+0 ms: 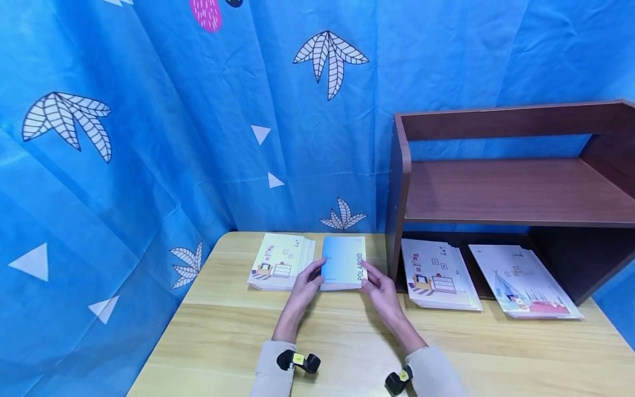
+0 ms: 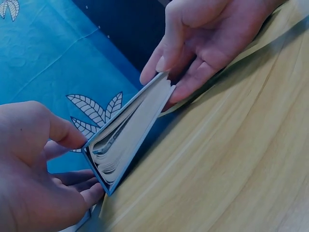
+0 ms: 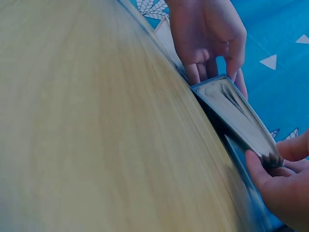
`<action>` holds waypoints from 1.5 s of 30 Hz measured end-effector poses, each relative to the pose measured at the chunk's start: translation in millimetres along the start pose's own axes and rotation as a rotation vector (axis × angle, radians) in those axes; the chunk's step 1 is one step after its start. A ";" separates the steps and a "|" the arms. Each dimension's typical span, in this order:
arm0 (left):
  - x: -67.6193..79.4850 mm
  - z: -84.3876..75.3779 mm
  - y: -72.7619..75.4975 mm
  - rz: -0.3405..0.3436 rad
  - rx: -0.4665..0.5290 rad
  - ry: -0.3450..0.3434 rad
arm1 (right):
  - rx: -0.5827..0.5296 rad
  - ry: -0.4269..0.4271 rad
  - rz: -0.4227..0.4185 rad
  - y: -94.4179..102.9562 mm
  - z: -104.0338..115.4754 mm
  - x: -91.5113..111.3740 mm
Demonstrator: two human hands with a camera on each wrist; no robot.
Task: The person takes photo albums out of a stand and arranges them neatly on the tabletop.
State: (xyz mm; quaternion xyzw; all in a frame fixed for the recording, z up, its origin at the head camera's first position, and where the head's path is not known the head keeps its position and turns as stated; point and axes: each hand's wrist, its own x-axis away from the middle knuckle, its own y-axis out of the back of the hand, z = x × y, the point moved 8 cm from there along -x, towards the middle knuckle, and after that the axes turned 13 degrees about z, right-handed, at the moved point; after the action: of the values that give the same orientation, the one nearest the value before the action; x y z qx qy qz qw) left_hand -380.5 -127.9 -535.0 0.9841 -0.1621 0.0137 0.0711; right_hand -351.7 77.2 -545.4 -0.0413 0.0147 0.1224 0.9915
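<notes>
A blue photo album [image 1: 342, 260] with "POLAROID" printed on its cover is held between both hands near the table's back edge. My left hand [image 1: 303, 288] pinches its left side, thumb on the top cover and fingers underneath. On the opposite side my right hand [image 1: 383, 293] grips it the same way. The pages [image 2: 128, 130] bulge between the covers at the near edge in the left wrist view. In the right wrist view, a blue surface [image 3: 240, 162] shows beneath the album; what it belongs to is unclear.
A pile of white illustrated booklets [image 1: 280, 262] lies left of the album. The dark brown shelf [image 1: 516, 187] stands on the right. Under it lie another illustrated pile [image 1: 439, 275] and a booklet pile with a tent picture [image 1: 526, 284]. A blue curtain [image 1: 198, 110] hangs behind the wooden table [image 1: 337, 342].
</notes>
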 end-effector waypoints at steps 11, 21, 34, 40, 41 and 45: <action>1.2 3.6 -2.9 0.010 -0.038 0.031 | 0.141 -0.039 -0.018 0.5 3.7 1.6; 3.5 1.0 -4.9 0.010 -0.046 0.059 | 0.218 -0.097 -0.034 3.2 5.6 5.3; 9.9 -15.6 4.6 -0.038 -0.076 -0.014 | 0.281 -0.083 -0.028 2.5 16.3 17.1; 16.8 -31.5 2.8 -0.116 -0.081 -0.096 | 0.246 -0.084 0.039 0.5 25.4 29.0; 17.1 -33.3 0.5 -0.115 -0.084 -0.105 | 0.247 -0.084 0.052 1.2 27.9 31.3; 19.5 -38.8 -9.2 -0.111 -0.104 -0.137 | 0.263 -0.076 0.087 6.2 41.1 39.9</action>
State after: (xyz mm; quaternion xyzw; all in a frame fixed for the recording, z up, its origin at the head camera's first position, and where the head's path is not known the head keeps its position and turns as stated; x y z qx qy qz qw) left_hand -359.2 -119.9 -496.9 0.9852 -0.1121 -0.0663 0.1113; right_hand -313.7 96.3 -506.5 0.0942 -0.0053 0.1639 0.9819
